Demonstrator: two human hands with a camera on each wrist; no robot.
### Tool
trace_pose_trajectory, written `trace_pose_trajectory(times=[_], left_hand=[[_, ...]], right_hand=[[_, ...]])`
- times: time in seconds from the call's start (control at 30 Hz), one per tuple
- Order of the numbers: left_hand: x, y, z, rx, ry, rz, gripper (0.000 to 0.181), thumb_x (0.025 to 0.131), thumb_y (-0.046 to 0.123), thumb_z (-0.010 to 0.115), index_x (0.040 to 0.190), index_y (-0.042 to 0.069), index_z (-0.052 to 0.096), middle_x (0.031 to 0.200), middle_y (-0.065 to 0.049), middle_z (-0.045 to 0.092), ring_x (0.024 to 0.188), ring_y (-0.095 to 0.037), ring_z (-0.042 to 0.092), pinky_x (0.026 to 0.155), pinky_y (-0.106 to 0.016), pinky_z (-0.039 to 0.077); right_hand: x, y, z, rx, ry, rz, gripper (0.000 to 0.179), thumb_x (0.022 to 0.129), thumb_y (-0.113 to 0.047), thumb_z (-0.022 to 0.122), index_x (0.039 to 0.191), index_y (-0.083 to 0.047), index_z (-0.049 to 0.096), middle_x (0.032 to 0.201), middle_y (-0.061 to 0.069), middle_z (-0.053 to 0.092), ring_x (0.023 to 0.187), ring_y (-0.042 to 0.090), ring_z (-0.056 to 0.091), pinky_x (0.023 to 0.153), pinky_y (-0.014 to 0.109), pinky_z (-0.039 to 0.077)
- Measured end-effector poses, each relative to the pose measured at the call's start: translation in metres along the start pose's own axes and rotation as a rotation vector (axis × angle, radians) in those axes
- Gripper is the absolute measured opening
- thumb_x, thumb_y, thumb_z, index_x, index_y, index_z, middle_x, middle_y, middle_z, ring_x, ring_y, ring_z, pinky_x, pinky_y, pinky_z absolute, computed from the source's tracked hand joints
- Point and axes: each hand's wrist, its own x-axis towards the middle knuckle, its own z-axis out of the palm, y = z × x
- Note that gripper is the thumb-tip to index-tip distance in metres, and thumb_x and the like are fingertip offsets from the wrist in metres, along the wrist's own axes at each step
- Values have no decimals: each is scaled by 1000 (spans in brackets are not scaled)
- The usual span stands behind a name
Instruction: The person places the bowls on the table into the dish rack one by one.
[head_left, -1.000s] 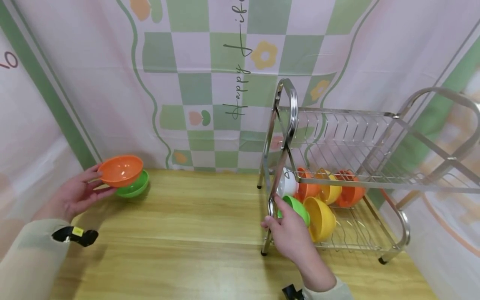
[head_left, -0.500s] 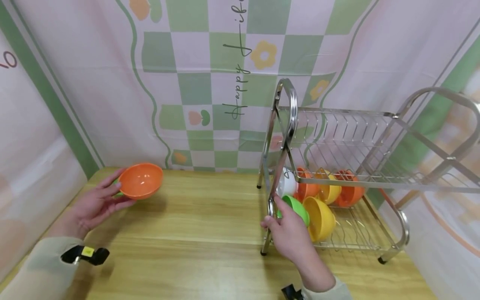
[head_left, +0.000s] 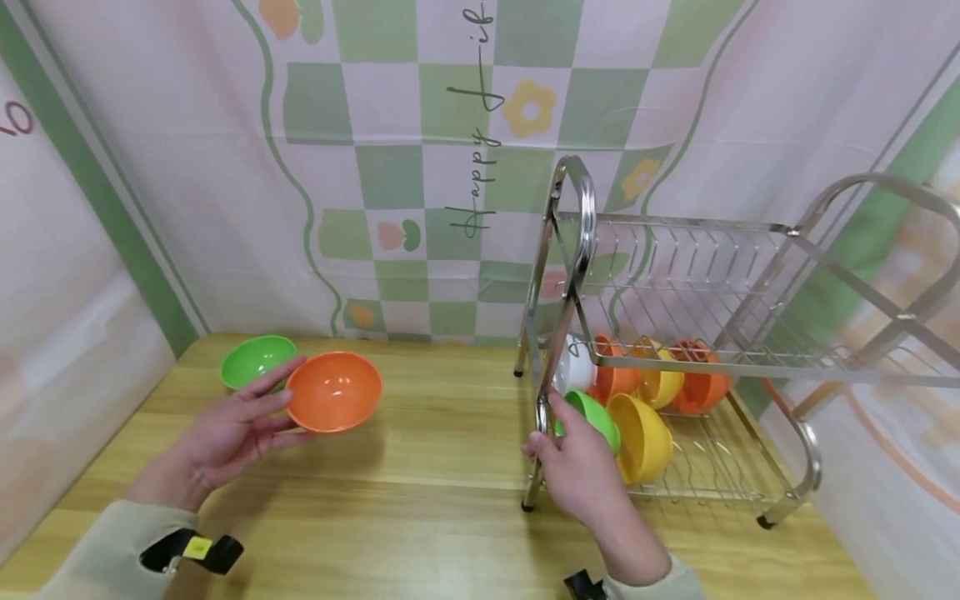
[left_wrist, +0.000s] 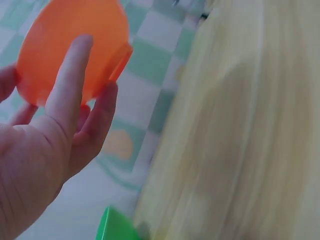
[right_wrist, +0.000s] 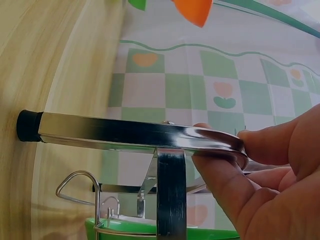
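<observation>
An orange bowl [head_left: 335,392] is held above the table by my left hand [head_left: 232,425], whose fingers and thumb grip its left side; the left wrist view shows the fingers around the bowl's underside [left_wrist: 75,30]. Behind that hand a green bowl [head_left: 255,358] sits upright on the table. My right hand [head_left: 585,467] grips the front left post of a two-tier metal dish rack [head_left: 581,242]. In the right wrist view, thumb and fingers pinch the curved metal tube [right_wrist: 220,140].
On the rack's lower tier several bowls stand on edge: a white bowl [head_left: 574,367], orange ones, yellow ones such as the front yellow bowl [head_left: 641,437], and a green bowl [head_left: 592,419]. A printed cloth [head_left: 382,175] hangs behind the wooden table [head_left: 420,433].
My left hand has carried the orange bowl rightward and toward me, away from over the green bowl, which is now uncovered. The right hand stays on the rack post.
</observation>
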Motion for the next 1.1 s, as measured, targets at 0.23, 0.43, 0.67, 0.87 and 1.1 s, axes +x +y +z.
trace_pose_trajectory(times=[0.23, 0.43, 0.67, 0.87, 1.1], left_hand=[[0, -22, 30, 16, -12, -37, 50, 106, 5, 46, 154, 19, 40, 138, -4, 51, 119, -37, 58, 100, -58, 44], [-1, -41, 48, -19, -77, -72, 56, 105, 3, 45, 158, 15, 30, 138, -13, 52, 120, -38, 57, 99, -60, 43], [-3, -53, 65, -42, -95, -104, 62, 105, 3, 45, 160, 8, 16, 139, -17, 48, 120, -39, 56, 99, -60, 44], [-8, -62, 80, -65, -60, -113, 64, 104, 3, 48, 159, 10, 18, 138, -21, 44, 119, -39, 57, 99, -59, 45], [-14, -69, 106, -74, -31, -109, 68, 103, 4, 52, 160, 8, 15, 140, -27, 38, 119, -40, 56, 98, -59, 46]], right_hand=[[-1, 0, 0, -14, 6, 9, 70, 98, -7, 62, 158, -8, 26, 101, 5, 72, 84, 17, 69, 47, 32, 51], [-1, -1, 1, -12, 4, 16, 69, 98, -7, 61, 158, -8, 25, 100, 4, 71, 85, 19, 69, 48, 32, 52], [-2, -2, 1, -7, 1, 25, 70, 98, -7, 61, 158, -9, 25, 98, 3, 71, 84, 20, 69, 46, 32, 51], [-2, -2, 1, -15, -5, 25, 70, 99, -8, 61, 158, -9, 24, 98, 3, 71, 83, 20, 68, 46, 32, 51], [-2, -2, 2, -23, -2, 10, 69, 99, -7, 60, 158, -9, 23, 103, 6, 71, 86, 16, 68, 47, 32, 52]])
